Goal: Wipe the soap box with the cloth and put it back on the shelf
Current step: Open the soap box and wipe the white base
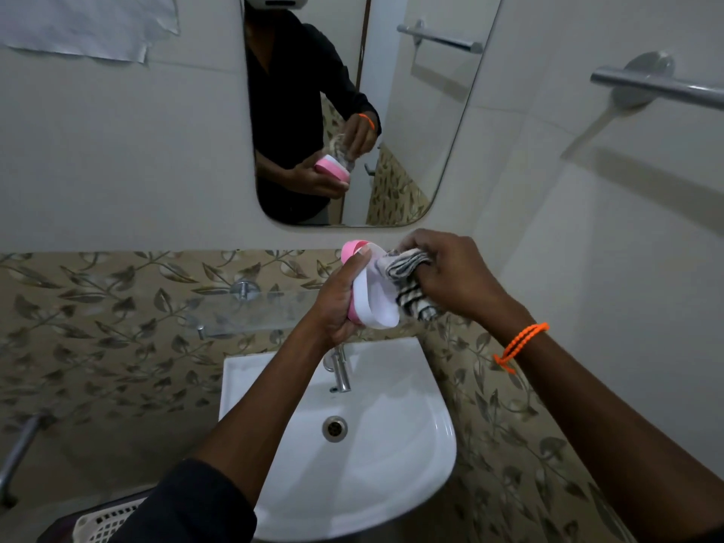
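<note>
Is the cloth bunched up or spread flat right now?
Bunched. The right hand grips the striped cloth in a wad, pressing it against the soap box held by the left hand.

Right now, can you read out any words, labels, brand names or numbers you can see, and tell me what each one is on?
None: no readable text shows in this view.
The soap box, pink and white, held in the left hand: no label visible.
The striped cloth in the right hand: pattern only.
The white paper on the wall, top left: looks blank.
The sink and tap: no brand mark can be made out.
</note>
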